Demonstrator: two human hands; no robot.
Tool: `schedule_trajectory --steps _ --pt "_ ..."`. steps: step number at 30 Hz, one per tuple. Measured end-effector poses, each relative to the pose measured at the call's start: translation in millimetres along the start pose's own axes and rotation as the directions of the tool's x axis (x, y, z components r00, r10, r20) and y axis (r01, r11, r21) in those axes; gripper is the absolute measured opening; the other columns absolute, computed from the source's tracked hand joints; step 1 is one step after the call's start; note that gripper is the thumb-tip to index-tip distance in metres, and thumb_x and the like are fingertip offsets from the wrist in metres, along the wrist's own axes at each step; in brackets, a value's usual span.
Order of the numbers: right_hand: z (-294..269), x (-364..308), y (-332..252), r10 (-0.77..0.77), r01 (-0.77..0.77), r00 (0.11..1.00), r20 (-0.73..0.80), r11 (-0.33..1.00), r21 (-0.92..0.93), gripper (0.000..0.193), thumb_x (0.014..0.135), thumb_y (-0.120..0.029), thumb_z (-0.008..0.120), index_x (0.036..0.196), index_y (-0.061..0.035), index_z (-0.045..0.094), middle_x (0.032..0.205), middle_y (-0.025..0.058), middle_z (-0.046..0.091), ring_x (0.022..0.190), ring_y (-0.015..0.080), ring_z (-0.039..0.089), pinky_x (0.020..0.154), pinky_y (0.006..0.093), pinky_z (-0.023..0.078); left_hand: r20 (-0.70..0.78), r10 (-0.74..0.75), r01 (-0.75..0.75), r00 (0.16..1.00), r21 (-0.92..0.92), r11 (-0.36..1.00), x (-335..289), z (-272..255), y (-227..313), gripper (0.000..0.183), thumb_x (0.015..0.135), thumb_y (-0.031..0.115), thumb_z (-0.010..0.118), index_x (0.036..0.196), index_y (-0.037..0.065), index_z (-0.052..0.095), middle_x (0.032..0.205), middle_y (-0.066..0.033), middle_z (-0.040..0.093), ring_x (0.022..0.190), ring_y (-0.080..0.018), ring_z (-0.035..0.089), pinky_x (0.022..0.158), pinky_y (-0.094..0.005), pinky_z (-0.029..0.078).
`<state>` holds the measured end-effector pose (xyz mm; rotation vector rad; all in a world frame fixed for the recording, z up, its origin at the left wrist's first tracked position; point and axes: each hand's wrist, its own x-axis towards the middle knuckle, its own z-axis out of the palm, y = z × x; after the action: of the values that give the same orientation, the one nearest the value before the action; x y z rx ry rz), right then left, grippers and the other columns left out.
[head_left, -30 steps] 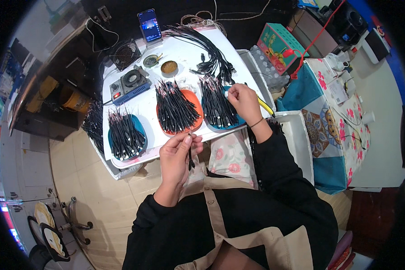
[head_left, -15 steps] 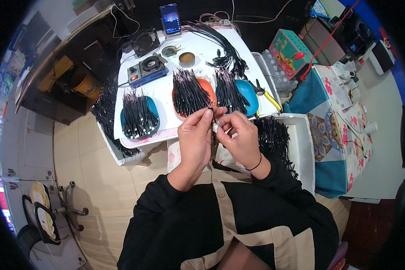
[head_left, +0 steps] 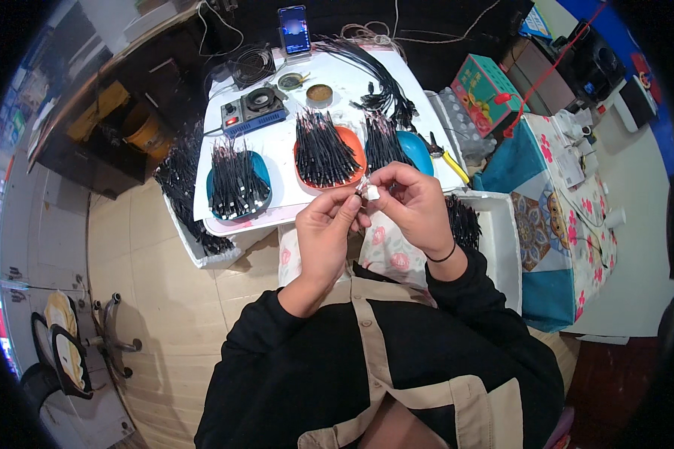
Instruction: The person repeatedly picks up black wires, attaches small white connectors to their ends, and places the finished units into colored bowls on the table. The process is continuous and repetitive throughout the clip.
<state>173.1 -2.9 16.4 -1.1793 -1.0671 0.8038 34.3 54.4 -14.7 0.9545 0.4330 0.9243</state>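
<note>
Both hands meet just over the near edge of the white table (head_left: 292,196). My left hand (head_left: 328,228) is closed, its thumb and fingers pinching a thin black cable (head_left: 361,190) with bare-looking wire ends at its tip. My right hand (head_left: 421,211) is closed too, gripping a small white piece (head_left: 372,192) right against the cable's end; its exact kind is too small to tell. Beyond the fingers lie bundles of short black cables in an orange tray (head_left: 302,179), a teal tray (head_left: 262,166) on the left and a blue tray (head_left: 419,153) on the right.
At the back stand a small heating plate (head_left: 256,111), a round tin (head_left: 319,95), a fan (head_left: 252,66) and a phone (head_left: 294,30). Yellow-handled wire strippers (head_left: 452,161) lie at the right edge. Foam boxes (head_left: 502,224) of cables flank the table.
My right hand has moved up and to the right, with the white piece now by the wire ends. The left hand stays nearly in place. The view has shifted slightly.
</note>
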Motion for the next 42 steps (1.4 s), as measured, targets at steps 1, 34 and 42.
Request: schedule_trajectory --steps 1,34,42 --pt "1 0 2 0.012 -0.013 1.0 0.007 0.999 0.052 0.013 0.086 -0.002 0.065 0.099 0.0019 0.063 0.087 0.0026 0.063 0.073 0.0065 0.059 0.062 0.0203 0.048 0.015 -0.01 0.011 1.0 -0.058 0.998 0 0 0 0.017 0.092 0.006 0.059 0.105 -0.005 0.062 0.084 -0.0097 0.066 0.067 -0.0106 0.059 0.057 -0.0199 0.044" --pt "-85 65 58 0.4 -0.459 0.868 0.294 0.873 0.164 0.021 0.09 -0.02 0.063 0.106 -0.0067 0.059 0.086 -0.0012 0.061 0.071 0.0043 0.055 0.059 0.0169 0.043 0.182 -0.248 0.228 0.952 0.121 0.966 25 -31 -12 0.015 0.095 0.007 0.055 0.1 -0.005 0.063 0.074 -0.0035 0.059 0.06 -0.0053 0.048 0.053 -0.0175 0.035" --pt "-195 285 152 0.194 -0.263 0.964 -0.183 0.577 -0.773 0.023 0.076 -0.021 0.066 0.076 0.0018 0.069 0.069 0.0114 0.067 0.064 0.0244 0.064 0.064 0.0362 0.051 0.075 -0.301 0.305 0.95 -0.036 0.952 44 -36 -23 0.016 0.095 0.008 0.055 0.099 -0.007 0.062 0.072 -0.0035 0.057 0.054 -0.004 0.04 0.047 -0.0176 0.029"
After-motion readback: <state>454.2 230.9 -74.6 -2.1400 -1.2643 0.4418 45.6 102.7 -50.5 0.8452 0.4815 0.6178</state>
